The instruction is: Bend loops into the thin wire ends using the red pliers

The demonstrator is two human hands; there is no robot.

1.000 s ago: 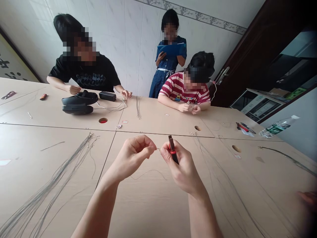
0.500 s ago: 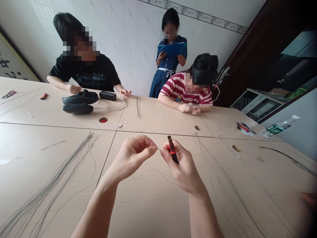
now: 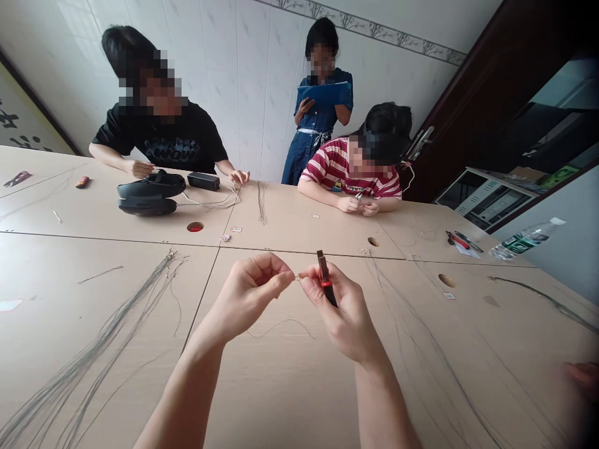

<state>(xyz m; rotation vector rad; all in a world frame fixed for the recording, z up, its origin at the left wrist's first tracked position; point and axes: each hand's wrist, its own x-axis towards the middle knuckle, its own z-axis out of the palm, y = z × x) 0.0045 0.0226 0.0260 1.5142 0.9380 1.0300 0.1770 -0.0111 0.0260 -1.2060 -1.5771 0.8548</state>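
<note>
My left hand [image 3: 255, 290] is closed, thumb and forefinger pinching the end of a thin grey cord [image 3: 292, 322], whose length curves over the table below. Between both hands' fingertips shows a tiny gold-coloured metal piece [image 3: 298, 279]; its exact shape is too small to tell. Wrapped in my right hand [image 3: 344, 312] is a pair of pliers [image 3: 324, 280] with red and black parts, its jaws pointing up. The right thumb and forefinger reach toward the metal piece; I cannot tell whether they grip it.
A bundle of grey cords [image 3: 126, 318] with metal ends lies at left, looser cords [image 3: 421, 321] at right. Across the table [image 3: 290, 386] sit two people, one beside a black headset [image 3: 150, 193]; another stands behind. A water bottle [image 3: 526, 240] and red-handled pliers [image 3: 457, 241] lie far right.
My fingertips have shifted slightly, and the right forefinger now stretches further toward the left hand. The pliers have risen a little in the right hand.
</note>
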